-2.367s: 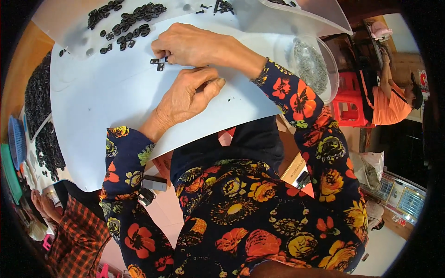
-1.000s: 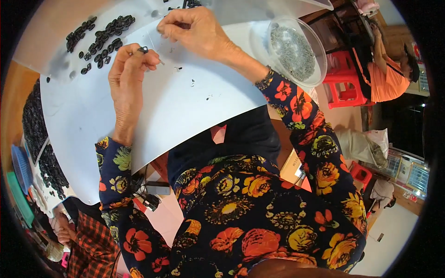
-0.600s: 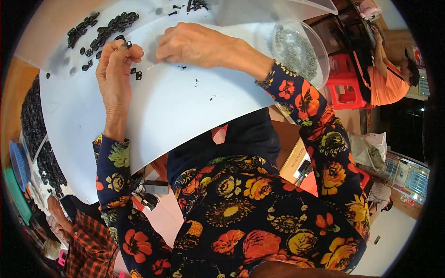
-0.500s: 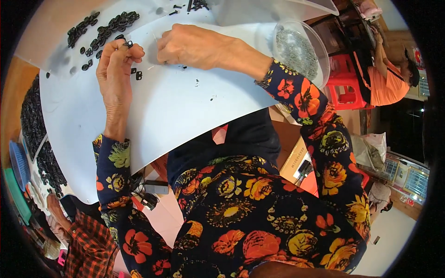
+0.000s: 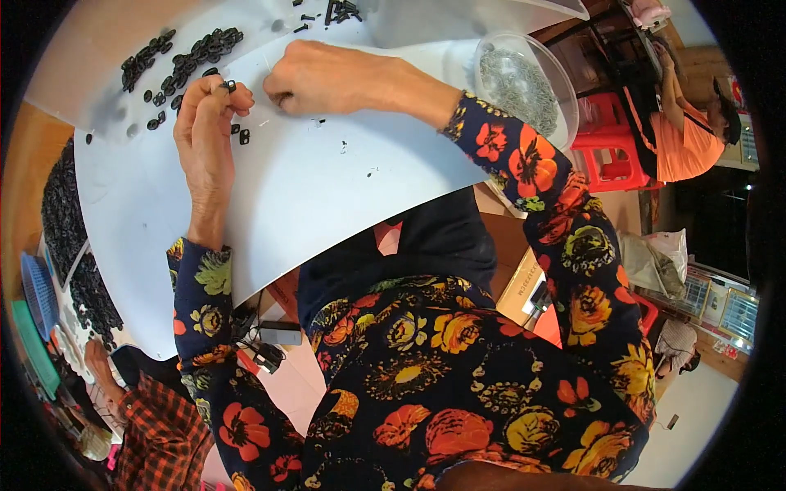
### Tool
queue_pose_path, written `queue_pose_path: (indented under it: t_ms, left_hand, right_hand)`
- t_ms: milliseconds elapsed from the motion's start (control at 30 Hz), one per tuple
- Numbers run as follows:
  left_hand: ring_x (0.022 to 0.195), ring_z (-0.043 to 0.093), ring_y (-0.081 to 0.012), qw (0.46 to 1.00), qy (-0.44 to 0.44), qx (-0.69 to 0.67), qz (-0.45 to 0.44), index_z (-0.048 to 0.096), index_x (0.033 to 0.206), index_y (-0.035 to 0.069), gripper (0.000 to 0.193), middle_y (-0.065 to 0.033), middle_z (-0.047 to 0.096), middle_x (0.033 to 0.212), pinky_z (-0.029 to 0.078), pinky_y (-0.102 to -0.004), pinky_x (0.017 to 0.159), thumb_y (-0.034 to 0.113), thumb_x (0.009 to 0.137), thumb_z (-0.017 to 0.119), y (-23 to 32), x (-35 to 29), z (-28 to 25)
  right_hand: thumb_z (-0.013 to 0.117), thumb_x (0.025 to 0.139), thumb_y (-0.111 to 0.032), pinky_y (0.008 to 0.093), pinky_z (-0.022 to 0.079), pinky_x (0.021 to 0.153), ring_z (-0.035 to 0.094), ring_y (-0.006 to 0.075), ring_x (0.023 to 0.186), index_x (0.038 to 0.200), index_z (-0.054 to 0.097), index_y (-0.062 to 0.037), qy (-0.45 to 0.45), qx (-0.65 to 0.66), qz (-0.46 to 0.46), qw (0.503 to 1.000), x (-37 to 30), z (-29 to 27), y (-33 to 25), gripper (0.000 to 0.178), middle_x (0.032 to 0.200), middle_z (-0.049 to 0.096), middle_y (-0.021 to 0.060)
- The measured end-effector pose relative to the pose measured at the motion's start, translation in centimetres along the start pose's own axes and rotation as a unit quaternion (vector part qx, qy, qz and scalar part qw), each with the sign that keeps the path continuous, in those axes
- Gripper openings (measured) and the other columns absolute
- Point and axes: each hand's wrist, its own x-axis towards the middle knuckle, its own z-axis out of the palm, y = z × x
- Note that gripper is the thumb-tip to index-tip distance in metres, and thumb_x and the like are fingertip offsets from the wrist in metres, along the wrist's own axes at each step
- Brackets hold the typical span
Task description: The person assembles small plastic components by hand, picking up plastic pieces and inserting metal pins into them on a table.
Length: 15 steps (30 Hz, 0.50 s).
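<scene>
Pinching a small black plastic piece with a hole in it [image 5: 229, 85], the left hand [image 5: 205, 135] is raised over the left part of the smooth white tabletop [image 5: 155, 204] in the head view, its thumb and forefinger closed together on the piece and the other fingers curled behind. The right hand [image 5: 323, 78] is near it on the right, back turned up, fingers bent inward with the tips bunched close together and pointing toward the left hand; whether they grip anything cannot be told. The hands are apart.

Just beside the left hand, on its right, two loose black pieces [image 5: 244, 137] lie close together on the tabletop. Beyond the left hand are a larger heap of black oval pieces [image 5: 201, 56] and, left of it, a smaller cluster of black oval pieces [image 5: 141, 61]. Beyond the right hand lie several slim black screw-like rods [image 5: 340, 11].

Near the right forearm stands a round clear plastic tub [image 5: 572, 98] with a mass of thin silvery metal pieces [image 5: 520, 86] inside. At the far left spreads a big dark pile of black parts [image 5: 61, 204], with a blue plastic basket [image 5: 37, 290] near it. A co-worker in an orange-and-black checked shirt [image 5: 160, 434] is at lower left.
</scene>
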Motion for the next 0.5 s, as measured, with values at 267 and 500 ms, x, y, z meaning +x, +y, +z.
queue_pose_path:
  t_ms: [267, 500]
  left_hand:
    - [0.076, 0.052, -0.0139, 1.0, -0.003, 0.01, -0.004, 0.053, 0.093, -0.001, 0.014, -0.0073, 0.058, 0.081, 0.041, -0.027, 0.075, 0.012, 0.09, 0.048, -0.1, 0.1, -0.2]
    - [0.076, 0.052, -0.0144, 1.0, -0.004, 0.015, -0.015, 0.053, 0.091, 0.0, 0.012, -0.007, 0.057, 0.078, 0.041, -0.0265, 0.073, 0.01, 0.089, 0.048, 0.0, 0.1, -0.2]
  right_hand:
    - [0.057, 0.076, -0.005, 0.037, 0.046, 0.062, 0.059, 0.0282, 0.065, 0.081, 0.063, 0.0005, -0.017, 0.065, 0.003, 0.998, -0.9, -0.8, 0.8, 0.009, 0.068, 0.061, 0.0141]
    - [0.058, 0.072, -0.001, 0.0396, 0.051, 0.065, 0.062, 0.0341, 0.071, 0.077, 0.062, 0.0024, 0.004, -0.091, -0.055, 0.994, -0.6, 0.7, -0.9, 0.007, 0.069, 0.06, 0.0175]
